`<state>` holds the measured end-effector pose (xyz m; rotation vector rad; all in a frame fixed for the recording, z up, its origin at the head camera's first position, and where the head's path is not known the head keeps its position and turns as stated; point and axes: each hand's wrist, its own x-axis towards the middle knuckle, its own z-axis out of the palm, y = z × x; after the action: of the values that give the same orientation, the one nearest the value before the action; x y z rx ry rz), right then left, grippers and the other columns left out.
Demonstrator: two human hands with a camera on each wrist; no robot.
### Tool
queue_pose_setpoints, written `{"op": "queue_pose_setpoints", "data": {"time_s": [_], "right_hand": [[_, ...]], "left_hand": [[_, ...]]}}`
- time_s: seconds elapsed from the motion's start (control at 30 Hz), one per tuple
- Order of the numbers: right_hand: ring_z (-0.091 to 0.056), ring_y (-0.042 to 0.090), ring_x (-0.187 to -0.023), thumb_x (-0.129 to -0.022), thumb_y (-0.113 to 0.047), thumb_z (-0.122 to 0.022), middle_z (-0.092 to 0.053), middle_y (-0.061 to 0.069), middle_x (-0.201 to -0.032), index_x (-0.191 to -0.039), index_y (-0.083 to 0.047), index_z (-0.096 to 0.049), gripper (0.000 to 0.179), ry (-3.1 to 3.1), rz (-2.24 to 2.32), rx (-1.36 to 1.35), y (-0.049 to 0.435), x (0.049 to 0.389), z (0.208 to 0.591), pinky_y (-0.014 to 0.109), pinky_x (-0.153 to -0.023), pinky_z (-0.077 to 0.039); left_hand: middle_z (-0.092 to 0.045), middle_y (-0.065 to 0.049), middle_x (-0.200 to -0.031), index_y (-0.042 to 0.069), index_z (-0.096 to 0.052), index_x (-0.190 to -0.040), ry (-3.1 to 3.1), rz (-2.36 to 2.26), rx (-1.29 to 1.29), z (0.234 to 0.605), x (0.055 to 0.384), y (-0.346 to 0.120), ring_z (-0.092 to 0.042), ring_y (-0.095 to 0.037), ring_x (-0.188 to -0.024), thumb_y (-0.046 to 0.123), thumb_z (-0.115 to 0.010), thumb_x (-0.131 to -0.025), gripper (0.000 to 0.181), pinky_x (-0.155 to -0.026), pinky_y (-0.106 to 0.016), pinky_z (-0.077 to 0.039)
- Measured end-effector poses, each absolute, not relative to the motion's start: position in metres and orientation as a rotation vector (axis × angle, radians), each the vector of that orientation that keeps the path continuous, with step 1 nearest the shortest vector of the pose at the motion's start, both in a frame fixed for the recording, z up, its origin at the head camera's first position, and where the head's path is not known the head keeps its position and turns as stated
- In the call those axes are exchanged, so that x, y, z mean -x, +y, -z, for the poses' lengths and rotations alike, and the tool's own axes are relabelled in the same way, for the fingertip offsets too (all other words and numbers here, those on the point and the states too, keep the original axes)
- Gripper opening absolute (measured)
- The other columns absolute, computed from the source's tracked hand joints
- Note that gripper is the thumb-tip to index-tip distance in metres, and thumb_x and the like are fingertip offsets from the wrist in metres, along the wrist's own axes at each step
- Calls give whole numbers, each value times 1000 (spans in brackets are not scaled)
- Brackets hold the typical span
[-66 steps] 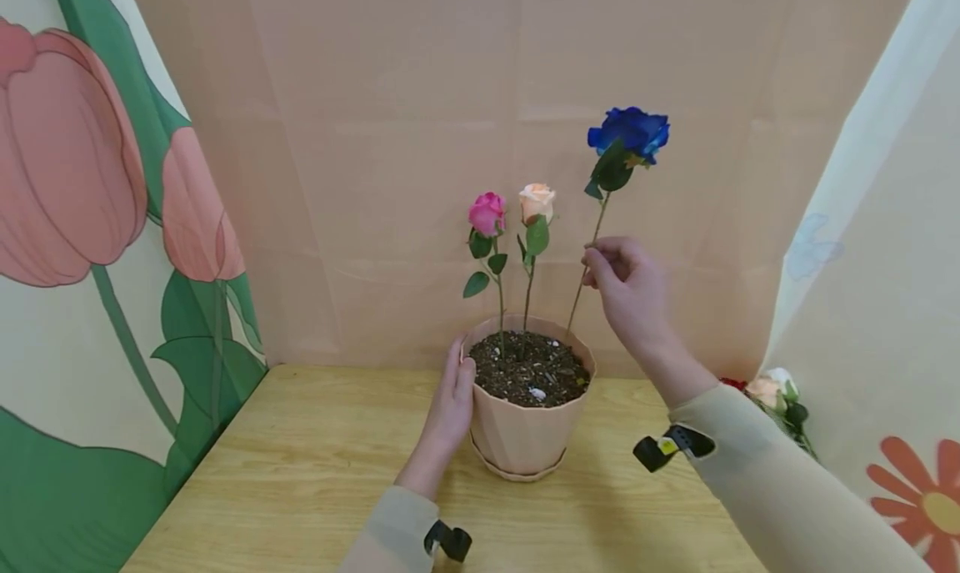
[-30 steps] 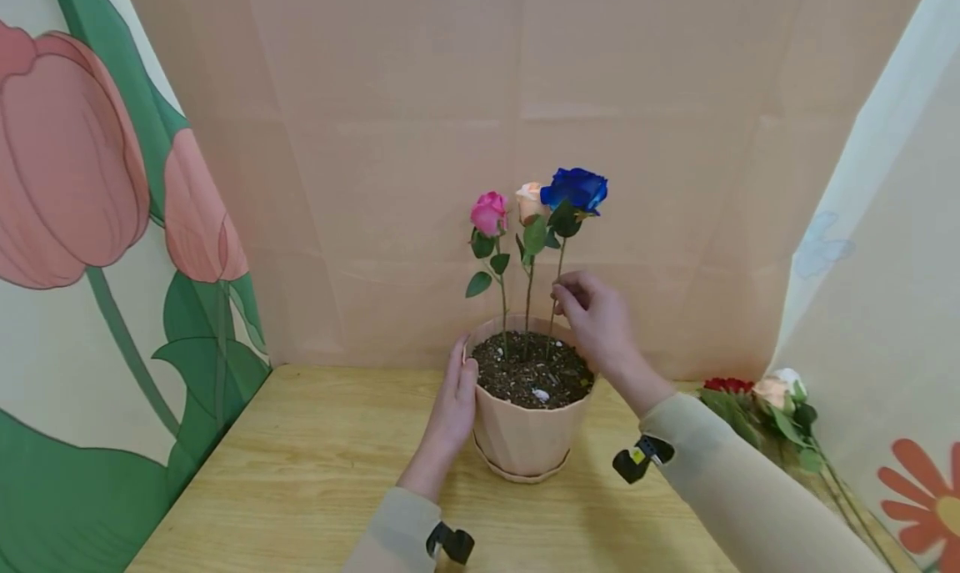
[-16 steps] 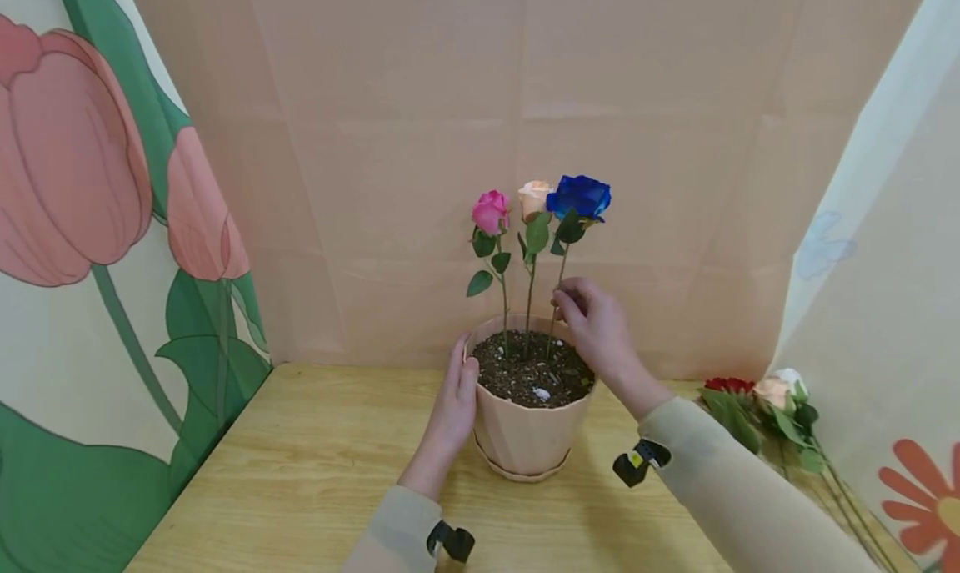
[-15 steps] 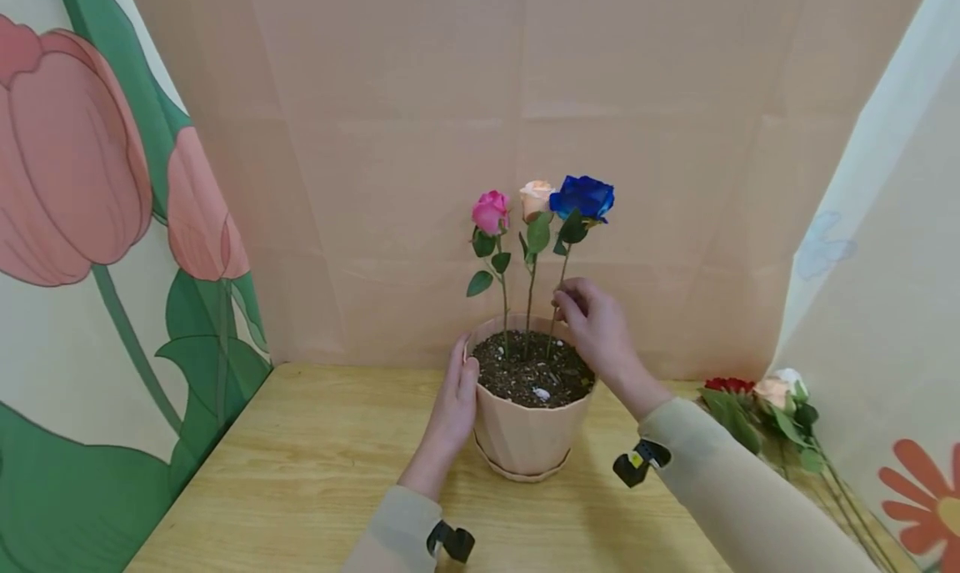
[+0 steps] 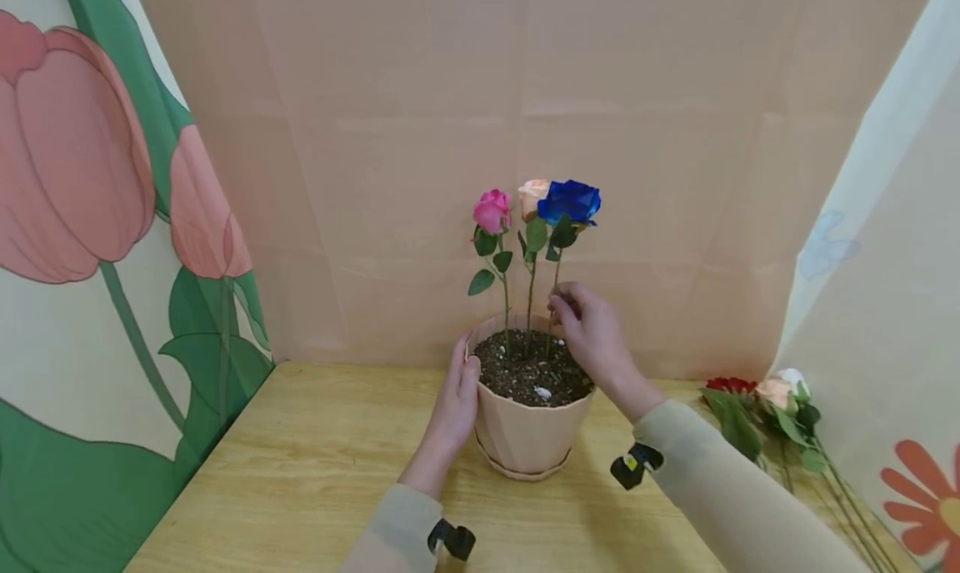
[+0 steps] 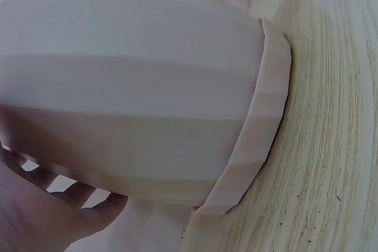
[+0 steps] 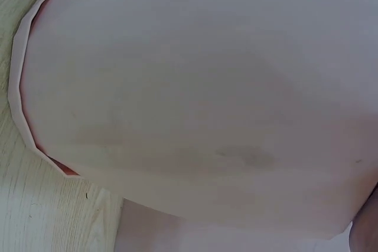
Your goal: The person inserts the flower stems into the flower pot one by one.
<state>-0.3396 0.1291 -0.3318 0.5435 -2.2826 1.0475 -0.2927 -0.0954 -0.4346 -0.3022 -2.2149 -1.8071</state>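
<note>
A blue rose (image 5: 569,202) stands on the right side of the flower pot (image 5: 532,435), its stem reaching down to the dark soil (image 5: 517,373). My right hand (image 5: 592,327) pinches that stem low down, between thumb and fingers. Along the pot's left side my left hand (image 5: 454,398) rests with its fingers extended; in the left wrist view, fingers (image 6: 105,208) lie against the pot wall (image 6: 130,87). A pink rose (image 5: 492,212) and a peach rose (image 5: 532,199) stand upright in the soil. The blue bloom partly hides the peach one.
The pot sits on a saucer (image 5: 523,473) on the wooden table (image 5: 322,448). At the right lie loose flowers: a red one (image 5: 731,385), a peach one (image 5: 775,394) and a white one (image 5: 792,380). A plain backdrop (image 5: 390,181) rises behind.
The blue rose has come down and left, its stem now at the soil; lately its bloom tilted slightly left. My right hand followed, still pinching the stem. My left hand stayed on the pot.
</note>
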Motion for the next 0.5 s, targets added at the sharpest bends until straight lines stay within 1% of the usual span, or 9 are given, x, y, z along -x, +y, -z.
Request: {"op": "queue_pose_setpoints", "data": {"time_s": [0.2,0.27,0.4,0.5], "right_hand": [[-76,37,-90,-116,-15,-60,-77,13,-99,-117,-2,-72,18,-2293,-1060,-527,133,342,336,40,-68,-59],[-76,34,-88,-116,-15,-61,-77,12,-99,-115,-3,-72,17,-2295,-1059,-521,133,342,337,41,-68,-59],[-76,29,-86,-115,-15,-62,-78,13,-97,-112,-4,-72,15,-2295,-1056,-512,133,344,339,38,-68,-58],[-76,33,-86,-115,-14,-62,-78,14,-96,-112,-4,-73,15,-2294,-1061,-513,132,345,340,36,-67,-57]], "left_hand": [[-28,-10,-180,28,-26,-177,-2209,1812,311,434,293,-94,-31,-41,-162,42,-34,-122,58,-130,-65,-24],[-29,-11,-180,26,-26,-177,-2208,1805,313,434,293,-95,-32,-42,-161,41,-34,-122,58,-130,-66,-24],[-30,-11,-180,27,-26,-177,-2218,1798,310,435,293,-96,-33,-42,-161,42,-33,-122,57,-129,-67,-25],[-30,-11,-180,27,-26,-177,-2220,1798,310,435,294,-96,-35,-43,-160,42,-33,-122,57,-129,-67,-26]]}}
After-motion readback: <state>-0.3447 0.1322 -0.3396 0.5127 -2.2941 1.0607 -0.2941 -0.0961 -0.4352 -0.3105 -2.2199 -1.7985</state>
